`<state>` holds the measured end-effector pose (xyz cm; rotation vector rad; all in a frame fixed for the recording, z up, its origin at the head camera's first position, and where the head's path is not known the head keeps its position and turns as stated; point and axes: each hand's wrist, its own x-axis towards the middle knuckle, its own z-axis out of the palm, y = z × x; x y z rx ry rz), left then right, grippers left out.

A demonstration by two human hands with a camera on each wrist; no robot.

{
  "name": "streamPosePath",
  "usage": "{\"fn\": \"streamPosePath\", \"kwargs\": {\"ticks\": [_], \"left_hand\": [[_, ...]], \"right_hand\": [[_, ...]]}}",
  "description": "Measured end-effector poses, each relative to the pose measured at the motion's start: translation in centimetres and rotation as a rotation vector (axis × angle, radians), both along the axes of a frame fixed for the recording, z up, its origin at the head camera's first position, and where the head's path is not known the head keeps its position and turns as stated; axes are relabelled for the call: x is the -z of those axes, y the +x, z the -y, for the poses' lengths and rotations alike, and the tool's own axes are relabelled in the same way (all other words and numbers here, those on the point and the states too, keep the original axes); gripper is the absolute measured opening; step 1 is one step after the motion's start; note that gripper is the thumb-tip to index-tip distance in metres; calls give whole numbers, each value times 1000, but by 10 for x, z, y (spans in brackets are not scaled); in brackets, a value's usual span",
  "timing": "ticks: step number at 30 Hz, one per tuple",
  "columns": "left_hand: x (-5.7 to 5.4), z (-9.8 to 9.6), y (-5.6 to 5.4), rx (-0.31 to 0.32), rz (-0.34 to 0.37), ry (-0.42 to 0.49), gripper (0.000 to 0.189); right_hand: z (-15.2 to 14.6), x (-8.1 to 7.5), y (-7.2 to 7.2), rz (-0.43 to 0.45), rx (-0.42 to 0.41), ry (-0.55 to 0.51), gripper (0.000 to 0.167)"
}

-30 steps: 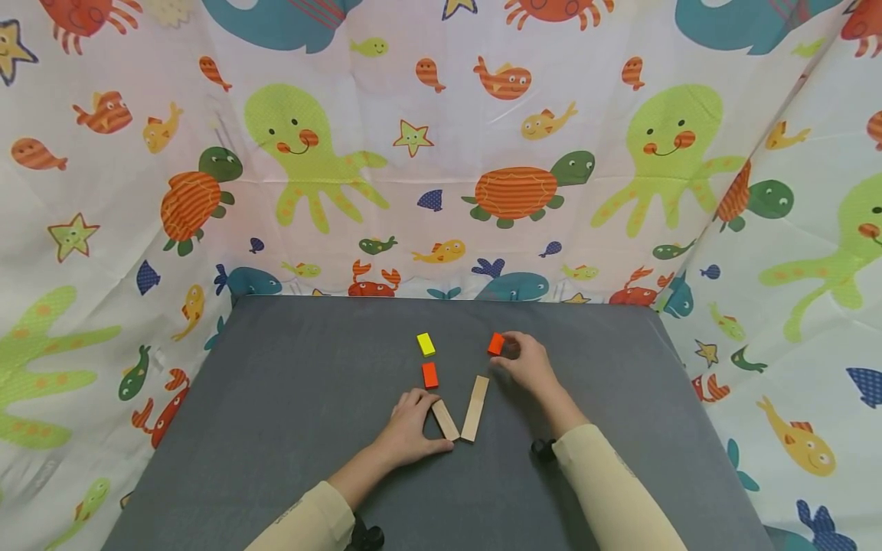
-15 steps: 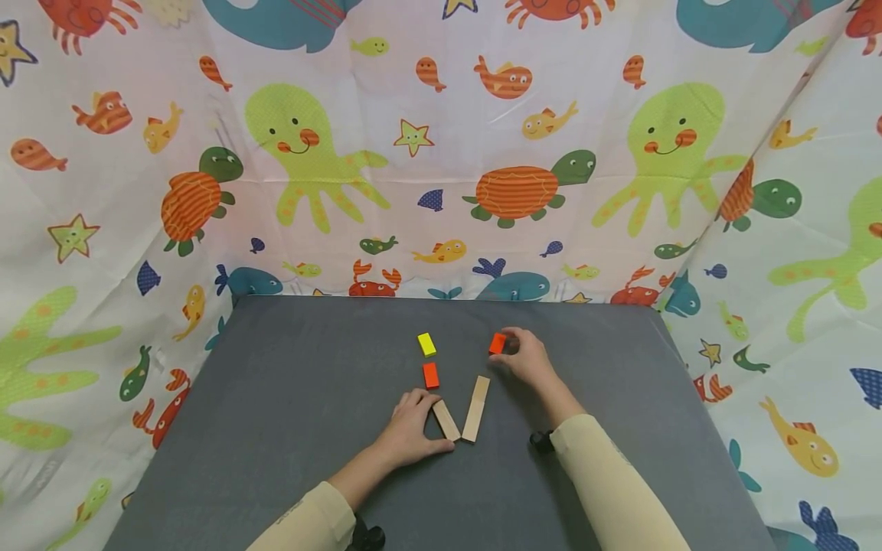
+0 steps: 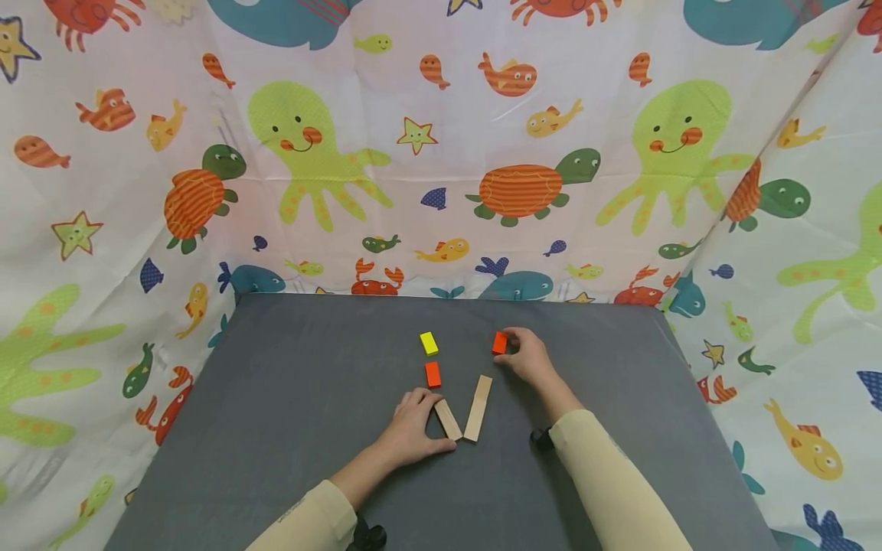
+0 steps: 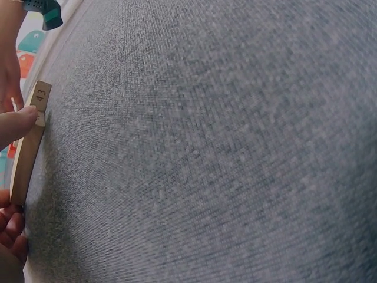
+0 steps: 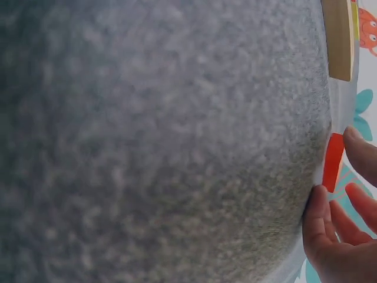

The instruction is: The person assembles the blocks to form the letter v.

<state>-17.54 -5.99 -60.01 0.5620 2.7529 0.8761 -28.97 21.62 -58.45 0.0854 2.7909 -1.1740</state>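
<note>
My left hand [image 3: 411, 430] grips a plain wooden block [image 3: 448, 420] by its ends, thumb at the near end and fingers at the far one. A longer wooden strip [image 3: 478, 409] slants away to its right, the two near ends meeting in a V shape. In the left wrist view, an end face marked 43 [image 4: 40, 93] shows beyond my thumb. Farther back on the right, my right hand [image 3: 530, 358] pinches a small red block [image 3: 499, 343], also visible between thumb and fingers in the right wrist view [image 5: 333, 162].
A second red block [image 3: 432, 374] lies just beyond my left fingertips, with a yellow block [image 3: 429, 343] behind it. All lie on a grey cloth-covered table [image 3: 310, 360]. A curtain printed with sea animals [image 3: 427, 176] rises along the back and sides.
My right thumb has drawn slightly closer to the red block. The left hand and the wooden blocks keep their places; the head view has shifted a little.
</note>
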Motion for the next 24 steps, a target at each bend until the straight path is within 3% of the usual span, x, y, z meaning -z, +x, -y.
{"fn": "streamPosePath", "kwargs": {"ticks": [17,24], "left_hand": [[1,0,-1,-4,31,-9,87],[2,0,-1,1,11,-4,87]], "right_hand": [[-3,7,-4,6,3,56,57],[-4,6,-3,6,14,34,57]]}}
